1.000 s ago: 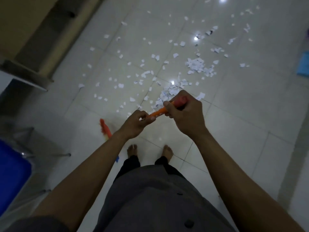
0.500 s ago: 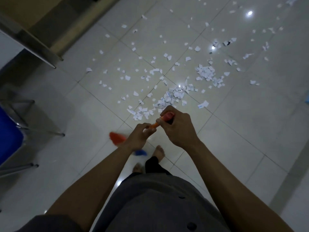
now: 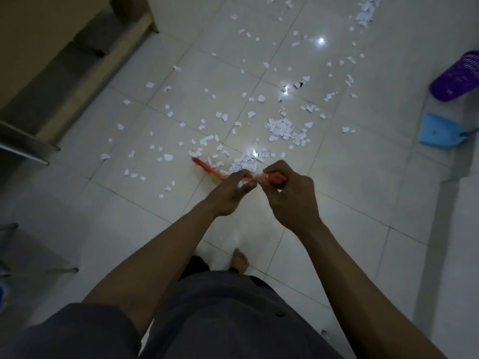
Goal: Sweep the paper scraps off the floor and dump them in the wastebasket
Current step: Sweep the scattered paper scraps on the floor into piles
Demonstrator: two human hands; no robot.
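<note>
Left hand and right hand, each grip clamped round the broom, hold its head at the near edge of scraps strewn across the floor; a hard stroke could scatter them away from dustpan and wastebasket.

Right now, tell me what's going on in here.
A person is sweeping: left grip and right grip both hold the orange plastic broom handle, with the broom head down among white paper scraps strewn over the pale tiled floor. The blue plastic dustpan and purple mesh wastebasket sit untouched off to the right.
</note>
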